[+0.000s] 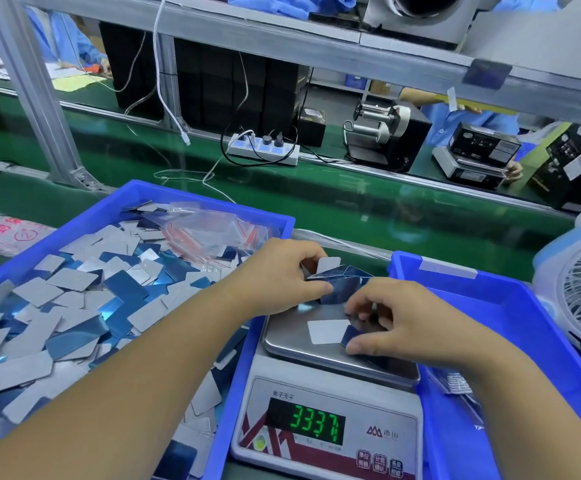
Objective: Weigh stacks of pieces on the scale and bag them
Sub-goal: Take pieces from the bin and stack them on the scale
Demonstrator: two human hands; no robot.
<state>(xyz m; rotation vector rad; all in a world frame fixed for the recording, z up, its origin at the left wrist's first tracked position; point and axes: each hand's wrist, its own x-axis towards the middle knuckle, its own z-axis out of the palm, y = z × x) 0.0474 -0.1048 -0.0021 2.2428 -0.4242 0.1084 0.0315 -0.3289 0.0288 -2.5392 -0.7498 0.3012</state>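
A digital scale [327, 420] stands in front of me, its green display reading about 33.37. On its steel pan [289, 336] lie a white piece [327, 331] and a few dark blue ones. My left hand [278, 275] grips a fanned bunch of blue and white pieces [341, 282] above the pan's far edge. My right hand [396, 323] pinches dark blue pieces [353, 332] lying on the pan. The left blue bin [136, 192] holds a heap of loose blue and grey pieces [74, 306] and several clear zip bags [209, 226].
A second blue bin [490, 292] sits to the right of the scale, with bagged pieces [451, 381] by its near wall. A white fan [580, 289] stands at far right. A green conveyor [351, 192] with a power strip [265, 150] runs behind; a bag packet [5, 233] lies left.
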